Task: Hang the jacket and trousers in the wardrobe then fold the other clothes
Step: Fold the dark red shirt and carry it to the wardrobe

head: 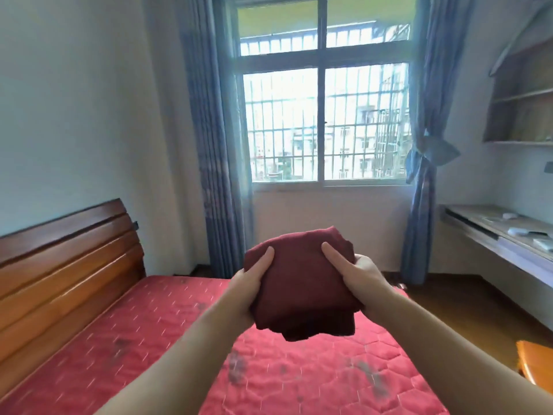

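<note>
A folded dark red garment point(302, 283) is held up in the air above the bed, in the middle of the view. My left hand point(250, 287) grips its left side, thumb on top and fingers underneath. My right hand point(357, 275) grips its right side the same way, thumb lying across the cloth. The garment's lower layers hang slightly below my hands. No jacket, trousers or wardrobe shows in this view.
A bed with a red quilted mattress point(155, 339) and a wooden headboard point(62, 265) lies below and to the left. A barred window point(324, 121) with blue curtains point(209, 145) faces me. A desk point(502, 235) and wall shelves point(523, 97) stand at the right, an orange chair point(535, 363) at the lower right.
</note>
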The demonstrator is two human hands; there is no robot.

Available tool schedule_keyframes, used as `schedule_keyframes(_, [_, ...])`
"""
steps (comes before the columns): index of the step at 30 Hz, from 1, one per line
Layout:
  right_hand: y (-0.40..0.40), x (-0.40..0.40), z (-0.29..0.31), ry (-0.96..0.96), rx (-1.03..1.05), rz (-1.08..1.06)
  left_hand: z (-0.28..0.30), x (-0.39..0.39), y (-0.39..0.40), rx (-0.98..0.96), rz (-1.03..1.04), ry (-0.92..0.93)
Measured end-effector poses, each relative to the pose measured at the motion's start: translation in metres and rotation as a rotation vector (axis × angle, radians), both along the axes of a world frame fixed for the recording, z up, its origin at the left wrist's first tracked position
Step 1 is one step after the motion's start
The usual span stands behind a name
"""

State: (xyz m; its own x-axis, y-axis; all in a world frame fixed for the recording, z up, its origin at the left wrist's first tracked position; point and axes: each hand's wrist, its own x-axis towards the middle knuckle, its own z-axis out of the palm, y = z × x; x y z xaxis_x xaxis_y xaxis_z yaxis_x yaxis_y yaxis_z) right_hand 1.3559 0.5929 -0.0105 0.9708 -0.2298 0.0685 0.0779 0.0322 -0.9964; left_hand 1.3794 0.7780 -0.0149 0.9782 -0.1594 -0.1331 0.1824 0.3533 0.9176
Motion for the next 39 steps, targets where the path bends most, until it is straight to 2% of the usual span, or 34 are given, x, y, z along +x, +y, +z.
schedule_keyframes(3, [-0.002,-0.036,0.0,-0.051,-0.025,0.064,0.01,-0.052,0.001,0.045,0.137,-0.022])
schedule_keyframes(7, [0.005,-0.078,0.003,-0.084,0.005,0.128,0.015,-0.114,0.003,0.035,0.261,0.043])
schedule_keyframes(10, [0.025,-0.1,0.013,-0.066,0.084,0.187,0.024,-0.161,0.01,-0.099,0.227,0.102])
schedule_keyframes(12, [0.046,-0.113,0.017,-0.092,0.006,0.202,0.028,-0.192,0.022,-0.153,0.166,0.127])
schedule_keyframes(15, [0.083,-0.128,0.022,-0.112,-0.044,0.225,0.024,-0.219,0.059,-0.091,0.2,0.029])
schedule_keyframes(16, [0.095,-0.131,0.022,-0.057,-0.022,0.273,0.022,-0.227,0.074,-0.034,0.261,-0.016])
schedule_keyframes(20, [0.137,-0.144,0.016,0.42,0.155,0.671,0.012,-0.26,0.132,0.105,0.383,-0.099])
schedule_keyframes(23, [0.163,-0.148,0.003,0.494,0.154,0.77,0.007,-0.284,0.164,0.153,0.393,-0.115])
schedule_keyframes(26, [0.177,-0.16,0.002,0.459,0.124,0.83,0.008,-0.306,0.171,0.194,0.462,-0.119])
schedule_keyframes(30, [0.19,-0.179,0.008,0.454,0.093,0.944,0.013,-0.331,0.162,0.234,0.658,0.02])
schedule_keyframes(34, [0.193,-0.204,0.009,0.341,0.027,1.02,0.01,-0.361,0.144,0.158,0.751,0.083])
schedule_keyframes(36, [0.193,-0.222,0.005,0.266,-0.046,1.103,0.006,-0.381,0.13,0.144,0.875,0.127])
schedule_keyframes(39, [0.199,-0.249,0.003,0.215,-0.09,1.232,0.003,-0.42,0.12,0.254,1.14,0.21])
